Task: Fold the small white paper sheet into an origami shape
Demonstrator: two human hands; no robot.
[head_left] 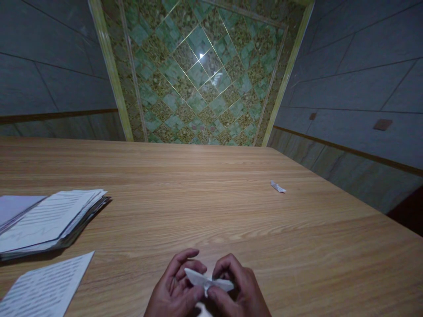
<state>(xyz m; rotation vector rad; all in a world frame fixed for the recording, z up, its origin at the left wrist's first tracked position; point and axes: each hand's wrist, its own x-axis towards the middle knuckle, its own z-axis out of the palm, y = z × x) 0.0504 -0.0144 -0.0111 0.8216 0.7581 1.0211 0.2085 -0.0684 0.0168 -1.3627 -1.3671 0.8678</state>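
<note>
A small piece of white folded paper [197,277], pointed at both ends like a little paper boat, is between my hands near the bottom of the view. My left hand [176,286] has its thumb pressed against the paper's lower middle, with the fingers curled loosely behind it. On the other side, my right hand [239,286] pinches the paper between thumb and bent fingers. Part of its right end is covered by these fingers. Both hands are just above the wooden table [185,211].
Another small folded paper piece [278,187] lies on the table at the right. A stack of written sheets [49,220] is at the left, with a single written sheet [49,286] nearer me. A tiled wall [198,88] rises beyond the table's far edge.
</note>
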